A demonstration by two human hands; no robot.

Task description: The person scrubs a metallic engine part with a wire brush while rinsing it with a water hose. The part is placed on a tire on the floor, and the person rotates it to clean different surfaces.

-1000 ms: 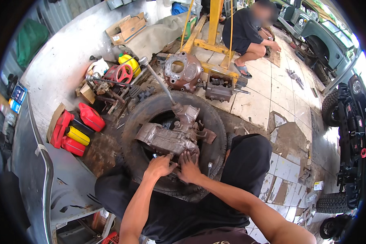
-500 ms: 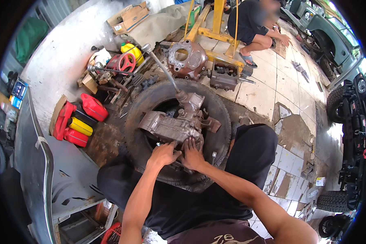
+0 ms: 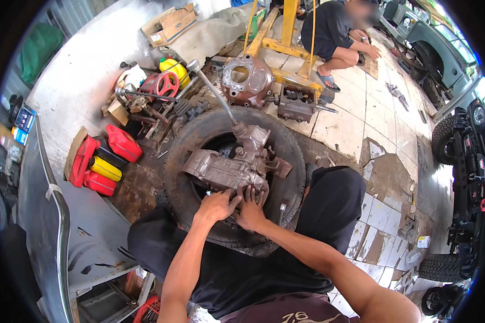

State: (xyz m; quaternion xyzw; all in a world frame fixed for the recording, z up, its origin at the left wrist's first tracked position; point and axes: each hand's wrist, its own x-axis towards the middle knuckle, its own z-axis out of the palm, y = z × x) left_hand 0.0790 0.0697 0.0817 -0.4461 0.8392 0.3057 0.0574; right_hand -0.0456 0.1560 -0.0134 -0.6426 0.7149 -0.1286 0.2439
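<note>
A greasy metal gearbox casing [image 3: 223, 168] rests on a tyre [image 3: 183, 134] lying flat between my knees. From its top a long shift lever [image 3: 215, 91] leans up and to the left, ending in a pale knob. At the near side of the casing, my left hand [image 3: 216, 205] has its fingers curled; what they close on is hidden beneath the hand. Just beside it, my right hand [image 3: 250, 209] lies with fingers stretched and a little spread against the casing's near face. A socket tool [image 3: 283, 211] lies on the tyre's right side.
Beyond the tyre sit a round bell housing [image 3: 248, 81] and an opened gear case [image 3: 297, 102], near a yellow steel frame [image 3: 288, 40]. Red and yellow jerrycans [image 3: 105, 169] stand at left. Another person [image 3: 334, 37] squats at the far right, near vehicles.
Both hands stay at the casing's near side with only slight finger shifts. The other person's head and hands have moved slightly.
</note>
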